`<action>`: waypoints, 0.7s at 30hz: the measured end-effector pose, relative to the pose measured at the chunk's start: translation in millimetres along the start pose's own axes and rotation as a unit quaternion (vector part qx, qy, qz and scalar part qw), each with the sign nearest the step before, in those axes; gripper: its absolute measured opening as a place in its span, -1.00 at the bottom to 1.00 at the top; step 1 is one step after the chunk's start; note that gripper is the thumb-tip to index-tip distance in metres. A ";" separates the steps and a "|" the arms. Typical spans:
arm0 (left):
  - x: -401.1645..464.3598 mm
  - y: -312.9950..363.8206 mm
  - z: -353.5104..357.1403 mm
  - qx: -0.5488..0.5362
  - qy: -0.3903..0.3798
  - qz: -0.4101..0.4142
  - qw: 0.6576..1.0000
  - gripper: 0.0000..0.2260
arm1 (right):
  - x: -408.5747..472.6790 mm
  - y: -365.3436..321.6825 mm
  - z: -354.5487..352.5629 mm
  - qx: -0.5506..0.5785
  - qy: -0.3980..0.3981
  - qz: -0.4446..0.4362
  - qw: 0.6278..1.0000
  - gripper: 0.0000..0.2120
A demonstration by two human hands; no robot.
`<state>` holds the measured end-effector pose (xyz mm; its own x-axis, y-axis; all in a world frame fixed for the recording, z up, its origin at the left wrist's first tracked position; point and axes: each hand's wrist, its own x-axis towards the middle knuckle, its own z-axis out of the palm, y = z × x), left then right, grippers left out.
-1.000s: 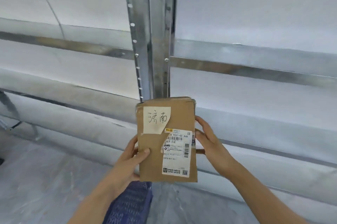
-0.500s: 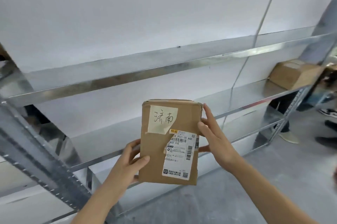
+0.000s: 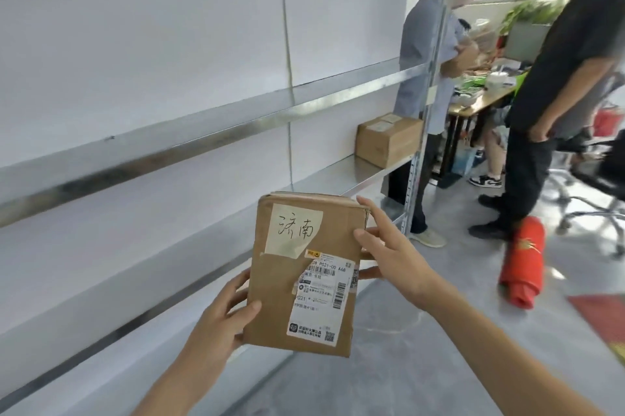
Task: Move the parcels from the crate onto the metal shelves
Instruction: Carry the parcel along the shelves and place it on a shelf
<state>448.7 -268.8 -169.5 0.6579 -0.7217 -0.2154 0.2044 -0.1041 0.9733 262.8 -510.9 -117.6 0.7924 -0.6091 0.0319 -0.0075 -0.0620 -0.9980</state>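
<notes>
I hold a flat brown cardboard parcel (image 3: pixel 280 280) upright in front of me, its face carrying a handwritten paper note and a white shipping label. My left hand (image 3: pixel 223 317) grips its lower left edge. My right hand (image 3: pixel 389 256) grips its upper right edge. The metal shelves (image 3: pixel 209 135) run along the left, with bare silver boards. A second brown parcel (image 3: pixel 389 138) sits on a shelf board at the far right end, next to the upright post. The crate is out of view.
Two people stand past the shelf's end, one in a grey shirt (image 3: pixel 422 43) right at the post, one in dark clothes (image 3: pixel 554 94). A red rolled bundle (image 3: pixel 522 263) lies on the grey floor. A cluttered desk (image 3: pixel 480 94) and an office chair (image 3: pixel 595 175) stand behind.
My view has swung to the right along the shelves, bringing the far parcel closer and the two people into sight. The parcel stays held in both hands in the same grip.
</notes>
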 end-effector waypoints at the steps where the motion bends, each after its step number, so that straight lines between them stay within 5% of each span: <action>1: 9.1 5.2 21.1 -0.003 -0.007 0.003 1.000 -0.61 | 1.1 -3.2 -22.4 0.004 0.008 -0.006 1.000 -0.56; 21: 206.1 76.8 283.4 -0.040 -0.093 0.019 0.995 -0.73 | 84.1 -40.3 -291.1 -0.009 0.162 -0.057 0.985 -0.68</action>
<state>394.6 -619.4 -116.8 0.5228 -0.8388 -0.1522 0.2431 -0.0245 0.9697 152.2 -789.8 -59.1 0.5517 -0.8183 0.1615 0.0574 -0.1559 -0.9861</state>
